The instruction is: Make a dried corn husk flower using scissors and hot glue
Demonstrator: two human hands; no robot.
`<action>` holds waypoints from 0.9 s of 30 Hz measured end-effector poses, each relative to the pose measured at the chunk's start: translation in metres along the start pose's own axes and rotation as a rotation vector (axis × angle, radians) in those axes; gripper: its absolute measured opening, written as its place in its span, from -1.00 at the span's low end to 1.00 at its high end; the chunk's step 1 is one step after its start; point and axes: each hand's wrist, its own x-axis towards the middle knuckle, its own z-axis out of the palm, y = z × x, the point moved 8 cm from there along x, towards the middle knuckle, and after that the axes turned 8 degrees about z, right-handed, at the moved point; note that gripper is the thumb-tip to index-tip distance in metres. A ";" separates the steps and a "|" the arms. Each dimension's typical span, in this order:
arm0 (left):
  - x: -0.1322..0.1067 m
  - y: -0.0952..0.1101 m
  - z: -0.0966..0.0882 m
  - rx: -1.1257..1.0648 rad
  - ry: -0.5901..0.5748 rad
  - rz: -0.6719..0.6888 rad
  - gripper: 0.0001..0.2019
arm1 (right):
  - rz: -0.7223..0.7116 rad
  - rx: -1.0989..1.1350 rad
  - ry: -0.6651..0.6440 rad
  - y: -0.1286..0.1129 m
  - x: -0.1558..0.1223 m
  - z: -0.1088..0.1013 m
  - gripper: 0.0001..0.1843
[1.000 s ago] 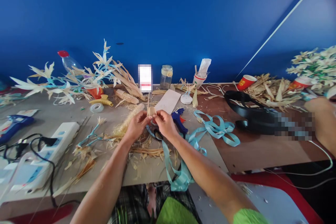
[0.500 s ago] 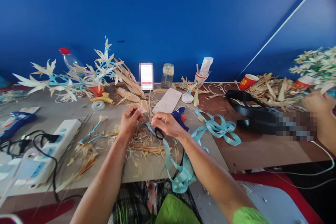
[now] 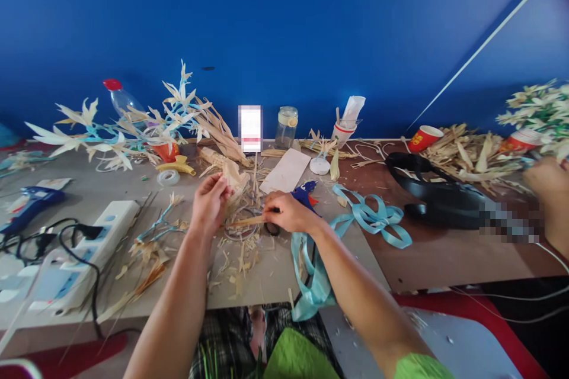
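Observation:
My left hand is closed, with thumb and fingers pinching a pale piece of corn husk. My right hand has its fingers curled at the end of a narrow tan husk strip, which reaches left over a round clump of scraps. By the right fingers shows a black loop, perhaps a scissor handle; the hand hides most of it. Light blue ribbon hangs over the table's front edge below my right wrist. A blue glue gun lies just behind that hand.
To the left are a white power strip, another glue gun and husk flowers. A corn cob, paper sheet and glass jar stand or lie behind. Rightward are a black strapped device and another person's hand.
The husk strip has left the table near the front and is now at my right fingers. The ribbon has dropped away from that hand. My left hand has shifted slightly left with the husk.

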 end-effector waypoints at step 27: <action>-0.041 -0.014 0.065 0.618 -0.659 0.132 -0.64 | 0.209 1.188 0.498 0.054 0.009 -0.018 -0.71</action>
